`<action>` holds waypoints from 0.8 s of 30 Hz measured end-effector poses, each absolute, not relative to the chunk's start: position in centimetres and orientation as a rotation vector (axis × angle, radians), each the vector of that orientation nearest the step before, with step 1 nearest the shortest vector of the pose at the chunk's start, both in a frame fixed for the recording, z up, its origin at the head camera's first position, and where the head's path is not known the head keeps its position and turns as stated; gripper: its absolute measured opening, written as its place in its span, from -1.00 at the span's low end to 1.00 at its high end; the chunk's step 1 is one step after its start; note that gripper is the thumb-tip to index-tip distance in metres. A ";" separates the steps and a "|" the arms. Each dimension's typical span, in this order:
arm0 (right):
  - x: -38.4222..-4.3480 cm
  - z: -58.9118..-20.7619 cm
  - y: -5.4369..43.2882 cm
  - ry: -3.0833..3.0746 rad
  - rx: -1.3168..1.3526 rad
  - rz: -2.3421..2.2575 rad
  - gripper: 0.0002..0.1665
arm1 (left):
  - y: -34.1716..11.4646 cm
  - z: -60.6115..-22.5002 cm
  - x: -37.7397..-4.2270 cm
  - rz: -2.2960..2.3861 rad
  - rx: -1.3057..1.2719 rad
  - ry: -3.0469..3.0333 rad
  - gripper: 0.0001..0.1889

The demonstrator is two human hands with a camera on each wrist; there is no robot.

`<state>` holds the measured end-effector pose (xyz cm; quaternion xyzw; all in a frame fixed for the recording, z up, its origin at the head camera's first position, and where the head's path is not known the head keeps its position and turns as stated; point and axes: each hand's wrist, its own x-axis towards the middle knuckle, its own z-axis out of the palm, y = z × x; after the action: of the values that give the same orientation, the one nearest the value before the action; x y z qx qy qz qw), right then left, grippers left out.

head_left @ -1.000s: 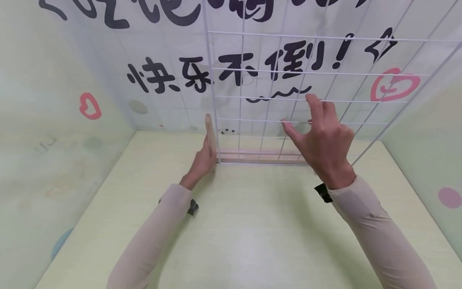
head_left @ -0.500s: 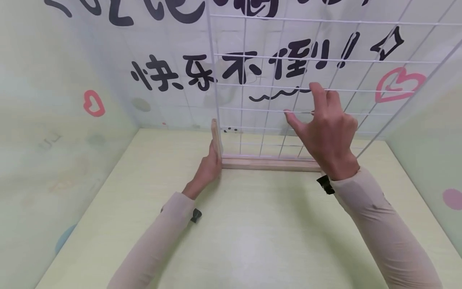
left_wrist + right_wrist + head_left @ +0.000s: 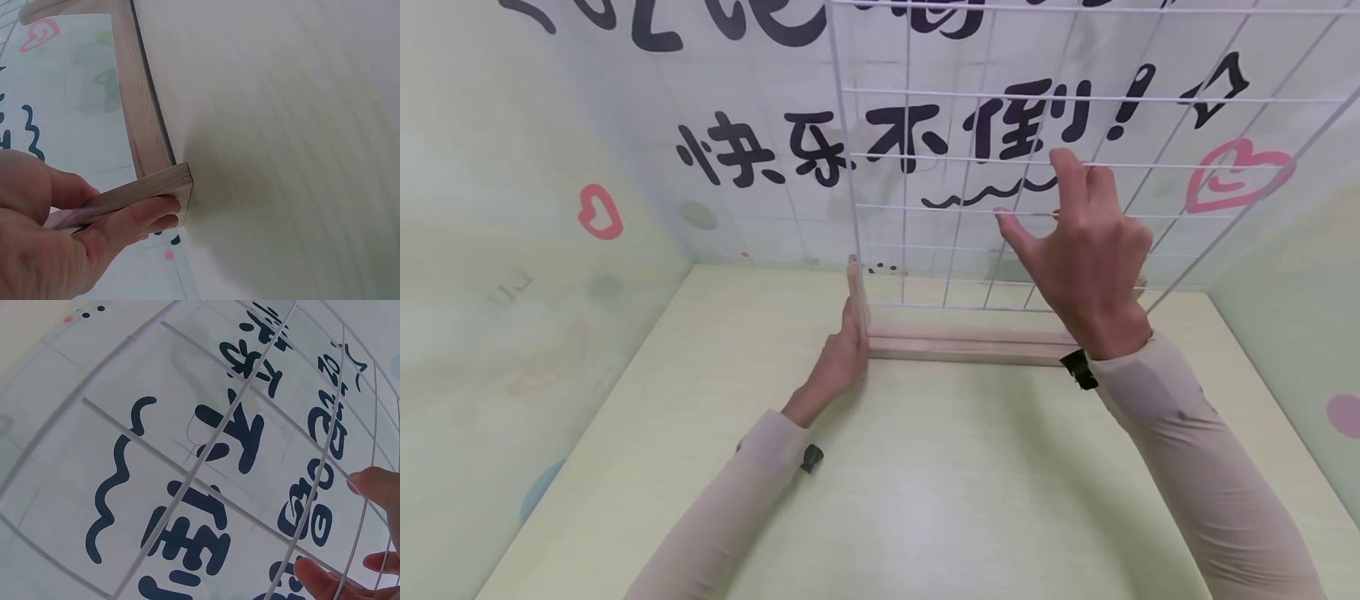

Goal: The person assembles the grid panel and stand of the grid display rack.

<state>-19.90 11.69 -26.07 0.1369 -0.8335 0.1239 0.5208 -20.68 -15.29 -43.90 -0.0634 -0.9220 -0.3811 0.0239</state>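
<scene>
My left hand (image 3: pixel 835 358) grips the left upright (image 3: pixel 856 287) of a pale wooden stand on the table. In the left wrist view, the thumb and fingers pinch this upright (image 3: pixel 140 187), and the base bar (image 3: pixel 142 106) runs away from it. My right hand (image 3: pixel 1093 250) holds a white wire grid panel (image 3: pixel 907 92), thumb and fingers curled at its wires. The panel stands steeply, its lower edge above the stand's base bar (image 3: pixel 970 350) in the head view. In the right wrist view, the right thumb (image 3: pixel 375 487) lies against the wires. My right hand mostly hides the stand's right end.
The table (image 3: pixel 910 483) has a pale wood-look top. Behind it rises a back wall (image 3: pixel 760 225) with large black writing and a pink heart. A left wall (image 3: pixel 512 208) and a right wall (image 3: pixel 1300 325) enclose the sides.
My right hand has raised the grid panel; its lower edge, earlier in front of the base bar, now shows above it. My left hand and the stand have shifted slightly toward me and right in view.
</scene>
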 end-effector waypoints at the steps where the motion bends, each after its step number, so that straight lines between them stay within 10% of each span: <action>1: -19.9 -26.0 11.7 -1.996 0.328 0.302 -0.22 | -15.2 -43.9 -20.6 -1.181 -0.195 -2.855 -0.20; 24: -20.2 -24.1 11.1 -1.934 0.302 0.274 -0.26 | -15.2 -43.8 -19.4 -1.160 -0.210 -2.869 -0.21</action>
<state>-20.17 11.11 -24.11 0.1278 -0.8170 0.1157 0.5503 -19.35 -15.18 -43.85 -0.0676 -0.9247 -0.3741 0.0201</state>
